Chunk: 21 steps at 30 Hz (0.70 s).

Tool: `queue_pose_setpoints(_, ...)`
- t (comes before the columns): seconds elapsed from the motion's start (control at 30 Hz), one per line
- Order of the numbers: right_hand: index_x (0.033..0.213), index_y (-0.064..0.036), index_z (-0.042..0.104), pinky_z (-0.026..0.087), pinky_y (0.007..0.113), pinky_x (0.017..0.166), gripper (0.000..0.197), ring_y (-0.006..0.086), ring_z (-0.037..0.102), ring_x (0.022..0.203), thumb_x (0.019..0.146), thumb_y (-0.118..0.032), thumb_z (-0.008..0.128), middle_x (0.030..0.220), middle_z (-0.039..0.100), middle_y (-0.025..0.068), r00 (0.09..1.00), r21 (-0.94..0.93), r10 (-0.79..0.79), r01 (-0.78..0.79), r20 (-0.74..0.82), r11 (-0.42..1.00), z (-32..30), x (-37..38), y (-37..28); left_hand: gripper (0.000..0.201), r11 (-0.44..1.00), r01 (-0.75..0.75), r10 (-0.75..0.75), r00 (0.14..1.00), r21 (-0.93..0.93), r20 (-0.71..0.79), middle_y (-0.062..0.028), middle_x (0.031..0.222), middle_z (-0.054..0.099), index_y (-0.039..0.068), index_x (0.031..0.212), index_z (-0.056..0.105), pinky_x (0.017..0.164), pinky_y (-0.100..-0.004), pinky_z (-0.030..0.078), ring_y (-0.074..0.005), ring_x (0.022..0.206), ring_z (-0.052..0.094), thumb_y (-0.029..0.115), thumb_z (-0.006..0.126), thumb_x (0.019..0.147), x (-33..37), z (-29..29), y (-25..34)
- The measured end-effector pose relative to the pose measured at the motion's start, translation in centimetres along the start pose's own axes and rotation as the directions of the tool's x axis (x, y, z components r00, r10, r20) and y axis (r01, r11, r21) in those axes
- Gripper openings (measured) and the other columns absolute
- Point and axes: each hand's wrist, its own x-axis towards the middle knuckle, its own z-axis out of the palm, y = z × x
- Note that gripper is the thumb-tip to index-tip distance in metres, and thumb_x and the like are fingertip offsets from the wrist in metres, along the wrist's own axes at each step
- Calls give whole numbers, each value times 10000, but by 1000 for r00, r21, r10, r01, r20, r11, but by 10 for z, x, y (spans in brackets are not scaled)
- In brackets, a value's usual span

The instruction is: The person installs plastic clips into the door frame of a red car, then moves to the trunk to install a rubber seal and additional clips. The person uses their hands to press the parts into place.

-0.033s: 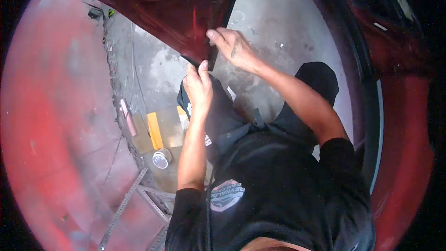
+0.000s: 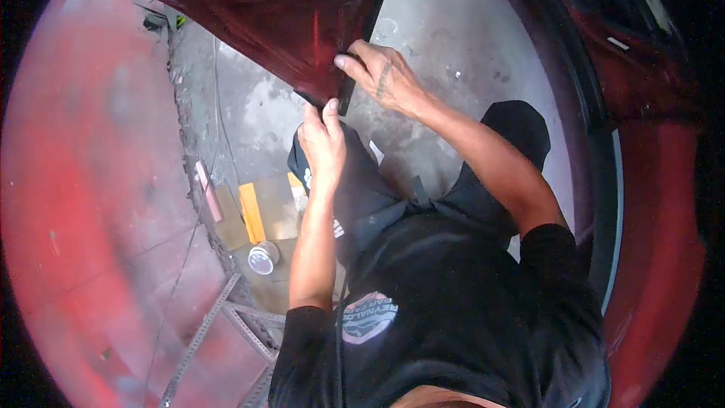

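A dark red car panel [image 2: 287,38], possibly part of a door, reaches down from the top and narrows to a corner edged with black trim [image 2: 370,23]. My left hand [image 2: 323,143] pinches that lower corner, thumb on the near face and fingers partly hidden beneath. Higher up, along the right edge of the panel, my right hand [image 2: 381,75] is closed, its thumb and curled fingertips against the red surface. Whatever lies under those fingertips is hidden.
Cardboard [image 2: 276,200] with a yellow strip [image 2: 251,211] lies on the concrete floor [image 2: 445,23]. Beside it stands a small round container [image 2: 263,257]. Perforated metal angle bars [image 2: 200,340] lean lower left. A red-stained surface [image 2: 68,196] fills the left; a red car body [image 2: 657,227] curves along the right.
My right hand has shifted slightly downward along the panel's edge, and its back has turned a little more into view. My left hand stays on the corner.
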Motion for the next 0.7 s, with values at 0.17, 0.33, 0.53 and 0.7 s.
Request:
queue_pose_setpoints(0.17, 819, -73, 498, 315, 301, 415, 423, 114, 404, 451, 1044, -431, 473, 614, 409, -19, 995, -6, 36, -36, 96, 999, -2, 4, 8, 290, 999, -4, 5, 1000, -42, 11, -255, 832, 662, -9, 1065, 586, 699, -483, 479, -468, 786, 635, 273, 559, 1006, 3, 0, 8)
queue_pose_setpoints(0.33, 860, -19, 548, 437, 338, 495, 475, 145, 538, 516, 1037, -450, 461, 646, 519, 35, 595, 520, 620, -789, 512, 328, -2, 2, -15, 307, 990, -47, 57, 996, -132, 74, -227, 869, 678, -27, 1115, 581, 698, -458, 492, -415, 704, 641, 261, 559, 1010, 3, 1, -3)
queue_pose_setpoints(0.53, 885, 48, 551, 456, 520, 750, 537, 512, 594, 856, 1029, -462, 463, 840, 597, 317, 948, -219, 291, -258, 131, 941, -9, 2, -27, 321, 602, 526, -358, 850, -601, 386, -55, 844, 566, 22, 1293, 450, 511, -274, 436, -129, 599, 531, 125, 511, 995, -46, -2, -29)
queue_pose_setpoints(0.7, 921, 19, 587, 477, 399, 615, 531, 274, 595, 647, 1019, -495, 492, 742, 620, 126, 873, 50, 435, -456, 222, 889, -4, -1, -25, 308, 488, 473, -203, 879, -733, 432, -127, 1086, 563, 25, 1290, 449, 721, -345, 570, -220, 842, 655, 76, 508, 991, -64, -10, -1)
